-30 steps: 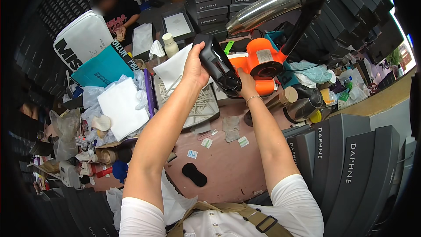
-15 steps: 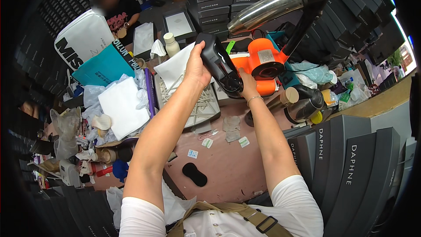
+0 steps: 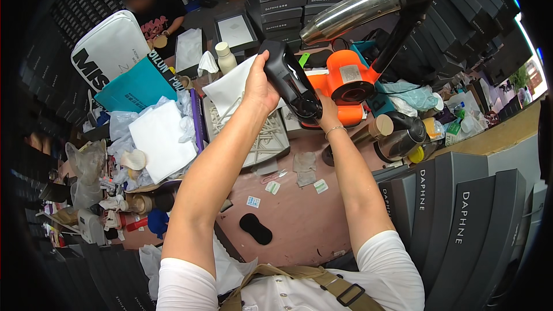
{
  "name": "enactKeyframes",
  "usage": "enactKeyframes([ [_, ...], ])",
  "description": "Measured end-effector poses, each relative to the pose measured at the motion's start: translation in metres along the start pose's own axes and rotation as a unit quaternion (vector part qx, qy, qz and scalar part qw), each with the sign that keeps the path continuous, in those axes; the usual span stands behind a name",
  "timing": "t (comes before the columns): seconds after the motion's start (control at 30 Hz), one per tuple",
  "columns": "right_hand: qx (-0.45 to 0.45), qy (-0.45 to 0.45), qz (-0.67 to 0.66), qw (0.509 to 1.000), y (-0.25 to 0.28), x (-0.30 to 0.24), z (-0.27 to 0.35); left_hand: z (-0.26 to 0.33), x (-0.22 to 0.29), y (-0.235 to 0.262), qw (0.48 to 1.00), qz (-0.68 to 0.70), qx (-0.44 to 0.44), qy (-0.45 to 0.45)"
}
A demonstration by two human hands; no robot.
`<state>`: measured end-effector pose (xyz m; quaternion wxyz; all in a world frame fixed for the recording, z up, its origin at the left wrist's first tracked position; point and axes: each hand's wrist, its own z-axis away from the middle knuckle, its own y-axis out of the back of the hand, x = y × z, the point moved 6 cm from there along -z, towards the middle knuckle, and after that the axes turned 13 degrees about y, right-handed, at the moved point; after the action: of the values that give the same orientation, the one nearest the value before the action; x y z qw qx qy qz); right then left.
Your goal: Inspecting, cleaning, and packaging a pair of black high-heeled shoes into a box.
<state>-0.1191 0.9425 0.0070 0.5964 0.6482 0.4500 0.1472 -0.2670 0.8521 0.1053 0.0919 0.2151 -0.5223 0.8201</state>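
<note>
A glossy black shoe [image 3: 290, 80], with what looks like a chunky sole, is held up in front of me over the table. The fingers of my left hand [image 3: 262, 89] close around one end of it. My right hand [image 3: 328, 113] grips the opposite, lower end, its fingers partly hidden behind the shoe. Just right of the shoe stands an orange blower [image 3: 350, 78] on the table. Its metal nozzle tube [image 3: 368, 10] slants down to the left, with its mouth above the shoe. Beneath my left forearm lies a box of white paper cord [image 3: 256, 144].
A black insole-shaped pad [image 3: 256, 229] and small labels [image 3: 273, 187] lie on the pink table. Grey shoeboxes [image 3: 461, 213] stand at right. A dark glass jug [image 3: 401, 138] and a cream bottle [image 3: 225, 57] flank the work area. Across the table sits another person [image 3: 158, 17].
The shoe has shifted very slightly to the right and down in both hands. My grip and the blower look the same.
</note>
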Motion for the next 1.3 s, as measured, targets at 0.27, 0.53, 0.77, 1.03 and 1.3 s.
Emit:
enactKeyframes([
  [0.27,0.003,0.002,-0.007,1.000,-0.005,0.004,-0.002,-0.001,0.000,-0.005,1.000,0.015,-0.022,-0.001],
  [0.53,0.009,0.013,-0.026,1.000,-0.009,0.008,-0.001,-0.001,0.001,-0.007,1.000,0.012,-0.028,0.001],
  [0.77,0.003,0.021,-0.017,1.000,-0.014,0.013,-0.002,0.000,0.000,-0.009,0.999,0.012,-0.034,-0.004],
  [1.03,0.009,0.023,-0.025,0.999,-0.008,0.007,0.000,-0.001,0.000,-0.009,0.999,0.017,-0.033,0.000],
  [1.3,0.013,0.021,-0.018,1.000,-0.014,0.014,-0.001,-0.001,0.000,-0.009,0.999,0.016,-0.033,-0.002],
])
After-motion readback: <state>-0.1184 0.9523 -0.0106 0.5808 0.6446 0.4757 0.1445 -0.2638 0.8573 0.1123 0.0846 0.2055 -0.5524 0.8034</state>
